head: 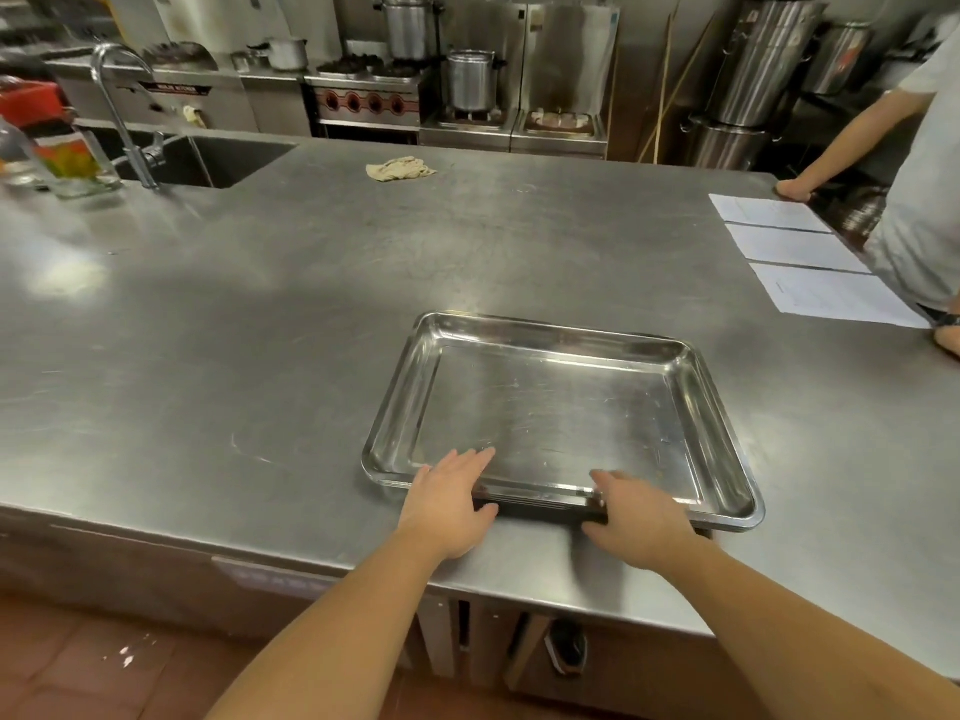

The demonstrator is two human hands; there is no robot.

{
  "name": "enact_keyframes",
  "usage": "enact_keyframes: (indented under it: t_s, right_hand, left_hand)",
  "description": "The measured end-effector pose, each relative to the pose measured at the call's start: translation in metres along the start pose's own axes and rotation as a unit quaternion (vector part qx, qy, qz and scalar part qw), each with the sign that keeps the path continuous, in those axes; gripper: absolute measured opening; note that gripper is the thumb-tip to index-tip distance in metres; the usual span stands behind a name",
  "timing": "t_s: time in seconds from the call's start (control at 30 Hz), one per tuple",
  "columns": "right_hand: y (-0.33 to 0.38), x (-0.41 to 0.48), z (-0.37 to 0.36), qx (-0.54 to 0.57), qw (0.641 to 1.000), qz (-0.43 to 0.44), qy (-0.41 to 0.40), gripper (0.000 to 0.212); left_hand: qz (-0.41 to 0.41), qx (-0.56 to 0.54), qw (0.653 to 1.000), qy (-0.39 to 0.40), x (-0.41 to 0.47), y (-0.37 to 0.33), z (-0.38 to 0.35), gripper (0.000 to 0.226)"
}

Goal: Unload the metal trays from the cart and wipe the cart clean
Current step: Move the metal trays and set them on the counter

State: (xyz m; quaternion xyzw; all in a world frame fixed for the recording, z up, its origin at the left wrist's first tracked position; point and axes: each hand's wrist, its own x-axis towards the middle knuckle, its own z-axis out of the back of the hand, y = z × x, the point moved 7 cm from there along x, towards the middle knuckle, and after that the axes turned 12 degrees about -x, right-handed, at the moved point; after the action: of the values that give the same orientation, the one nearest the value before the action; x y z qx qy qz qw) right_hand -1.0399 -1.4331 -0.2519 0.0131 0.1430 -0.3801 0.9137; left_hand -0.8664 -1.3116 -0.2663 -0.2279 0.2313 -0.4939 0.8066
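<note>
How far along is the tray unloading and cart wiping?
Done: a stack of trays sits on the counter. In hand: the left hand and right hand rest on its near rim. Left: wiping; the cloth lies by the sink, cart out of view.

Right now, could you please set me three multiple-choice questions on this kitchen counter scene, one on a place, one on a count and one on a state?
1. Where does the crumpled beige cloth lie? A) on the floor B) on the grey steel counter, far side C) on a stove
2. How many white paper sheets lie along the counter's right edge? A) one B) three C) five
3. How do the left hand and right hand meet the shiny rectangular metal tray? A) both rest on its near rim, fingers straight B) both lift it C) neither touches it
Key: B, the cloth sits on bare steel; B, three sheets lie in a row; A, both hands lie on the rim.
</note>
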Motion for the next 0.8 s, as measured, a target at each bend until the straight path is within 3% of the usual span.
enact_keyframes:
  t_s: [0.07,0.13,0.3,0.37,0.47,0.57,0.67,0.8]
  right_hand:
    - [0.023,0.002,0.011,0.086,0.996,0.011,-0.029,0.063]
    - [0.045,0.004,0.028,0.197,0.979,0.003,-0.053,0.068]
    - [0.099,0.009,0.059,0.473,0.88,0.007,-0.043,0.056]
    - [0.12,0.006,0.066,0.54,0.841,0.027,-0.013,0.039]
    - [0.147,-0.003,0.07,0.582,0.81,0.059,0.026,0.017]
    - [0.164,-0.021,0.062,0.589,0.799,0.099,0.061,0.017]
    - [0.185,-0.048,0.047,0.584,0.793,0.134,0.11,0.033]
    - [0.224,-0.102,0.029,0.56,0.784,0.208,0.17,0.021]
  left_hand:
    - [0.032,-0.137,0.989,-0.052,-0.006,0.003,0.013,0.068]
    - [0.079,-0.275,0.954,-0.094,-0.014,0.009,0.025,0.066]
    - [0.128,-0.507,0.835,-0.173,-0.04,0.018,0.052,0.058]
    - [0.137,-0.543,0.801,-0.213,-0.058,0.02,0.059,0.054]
    - [0.154,-0.573,0.76,-0.265,-0.085,0.019,0.062,0.051]
    - [0.177,-0.579,0.727,-0.323,-0.121,0.013,0.057,0.05]
    - [0.195,-0.572,0.703,-0.375,-0.166,0.005,0.047,0.051]
    - [0.235,-0.555,0.653,-0.458,-0.243,0.006,0.028,0.05]
